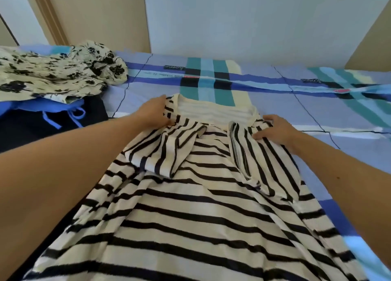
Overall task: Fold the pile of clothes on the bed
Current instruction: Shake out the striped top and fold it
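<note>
A cream garment with black stripes (190, 213) lies spread down the middle of the bed, neckline at the far end, both sleeves folded inward over its body. My left hand (153, 111) grips the left shoulder edge beside the neckline. My right hand (275, 130) lies flat, fingers apart, on the folded right sleeve near the right shoulder. At the left, the pile holds a cream garment with black flowers (57, 71) on top, a blue piece with a drawstring (53, 111) under it, and a dark navy piece (27, 128) lowest.
The bed (285, 103) wears a blue, teal and cream plaid sheet. A pale wall (243, 16) runs behind it, with beige panels at the left and far right. Bare sheet lies beyond and to the right of the striped garment.
</note>
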`<control>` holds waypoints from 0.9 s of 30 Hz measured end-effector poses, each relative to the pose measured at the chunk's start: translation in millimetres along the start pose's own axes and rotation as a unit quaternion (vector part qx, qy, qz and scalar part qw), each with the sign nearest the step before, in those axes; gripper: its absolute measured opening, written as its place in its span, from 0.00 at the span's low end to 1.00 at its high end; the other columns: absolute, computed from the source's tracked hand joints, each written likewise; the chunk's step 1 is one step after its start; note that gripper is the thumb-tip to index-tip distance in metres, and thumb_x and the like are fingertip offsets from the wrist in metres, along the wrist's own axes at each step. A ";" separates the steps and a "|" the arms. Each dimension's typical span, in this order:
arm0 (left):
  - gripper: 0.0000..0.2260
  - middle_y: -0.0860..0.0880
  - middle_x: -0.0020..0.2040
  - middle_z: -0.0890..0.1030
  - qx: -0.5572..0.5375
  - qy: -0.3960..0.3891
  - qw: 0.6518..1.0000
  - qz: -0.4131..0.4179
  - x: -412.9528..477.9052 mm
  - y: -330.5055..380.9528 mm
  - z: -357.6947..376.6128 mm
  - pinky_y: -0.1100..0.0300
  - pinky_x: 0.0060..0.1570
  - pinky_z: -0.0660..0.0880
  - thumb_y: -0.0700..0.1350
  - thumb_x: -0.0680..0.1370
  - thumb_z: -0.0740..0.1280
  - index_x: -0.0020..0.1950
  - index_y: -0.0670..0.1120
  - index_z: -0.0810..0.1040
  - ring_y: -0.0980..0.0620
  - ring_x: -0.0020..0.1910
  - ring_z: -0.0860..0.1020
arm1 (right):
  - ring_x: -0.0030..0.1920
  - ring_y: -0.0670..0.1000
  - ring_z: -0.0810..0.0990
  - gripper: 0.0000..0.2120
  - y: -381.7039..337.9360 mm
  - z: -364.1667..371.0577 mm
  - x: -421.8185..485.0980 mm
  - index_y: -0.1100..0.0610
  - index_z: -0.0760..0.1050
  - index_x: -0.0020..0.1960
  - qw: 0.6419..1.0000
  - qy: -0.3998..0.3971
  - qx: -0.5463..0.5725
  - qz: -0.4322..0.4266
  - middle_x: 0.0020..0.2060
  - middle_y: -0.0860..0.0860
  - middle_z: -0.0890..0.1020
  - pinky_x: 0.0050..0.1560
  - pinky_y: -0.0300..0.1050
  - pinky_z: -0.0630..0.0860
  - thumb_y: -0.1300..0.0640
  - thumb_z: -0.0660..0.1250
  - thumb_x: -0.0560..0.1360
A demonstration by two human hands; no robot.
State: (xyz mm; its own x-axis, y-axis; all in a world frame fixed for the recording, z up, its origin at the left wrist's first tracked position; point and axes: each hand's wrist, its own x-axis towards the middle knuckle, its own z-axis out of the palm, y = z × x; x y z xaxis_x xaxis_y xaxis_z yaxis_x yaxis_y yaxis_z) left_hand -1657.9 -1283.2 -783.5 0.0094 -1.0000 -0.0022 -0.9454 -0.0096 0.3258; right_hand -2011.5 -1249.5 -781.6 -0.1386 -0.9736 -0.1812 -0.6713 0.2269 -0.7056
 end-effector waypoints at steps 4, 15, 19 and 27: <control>0.21 0.39 0.60 0.78 0.040 -0.026 0.999 0.001 13.7 10.8 -1.4 0.49 0.58 0.75 0.51 0.74 0.74 0.61 0.42 0.75 0.39 0.58 0.77 | 0.42 0.53 0.81 0.18 -9.0 2.6 0.1 0.58 0.79 0.61 0.999 -0.039 0.008 0.005 0.47 0.56 0.83 0.48 0.46 0.77 0.60 0.76 0.72; 0.05 0.45 0.41 0.79 -0.100 0.061 0.980 0.161 -116.2 40.4 -171.2 0.57 0.44 0.70 0.35 0.75 0.71 0.49 0.40 0.78 0.49 0.42 0.76 | 0.41 0.48 0.80 0.10 -100.3 -113.6 -145.7 0.48 0.79 0.43 0.988 0.023 0.031 -0.149 0.40 0.47 0.82 0.41 0.40 0.73 0.62 0.76 0.71; 0.06 0.46 0.36 0.78 -0.070 0.047 0.967 0.241 -222.2 36.2 -220.7 0.54 0.41 0.71 0.41 0.72 0.73 0.44 0.43 0.77 0.50 0.37 0.75 | 0.33 0.34 0.78 0.13 -103.5 -143.4 -253.8 0.48 0.79 0.43 0.976 -0.021 -0.016 -0.216 0.33 0.38 0.83 0.38 0.29 0.73 0.65 0.76 0.70; 0.12 0.55 0.41 0.78 -0.041 -0.116 0.955 0.270 -435.1 -29.8 -144.3 0.57 0.44 0.76 0.35 0.67 0.69 0.46 0.51 0.78 0.54 0.40 0.75 | 0.43 0.44 0.80 0.19 21.9 -92.4 -420.8 0.49 0.81 0.52 0.959 -0.170 -0.104 -0.200 0.44 0.46 0.84 0.46 0.33 0.74 0.65 0.79 0.66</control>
State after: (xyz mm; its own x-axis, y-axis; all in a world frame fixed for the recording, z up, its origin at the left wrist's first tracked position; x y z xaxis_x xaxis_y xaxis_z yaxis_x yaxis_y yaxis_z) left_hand -1586.8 -847.7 -655.7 -0.5545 -0.8320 -0.0197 -0.7627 0.4986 0.4120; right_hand -2035.2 -837.0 -657.5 0.3816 -0.9099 -0.1626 -0.7575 -0.2070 -0.6192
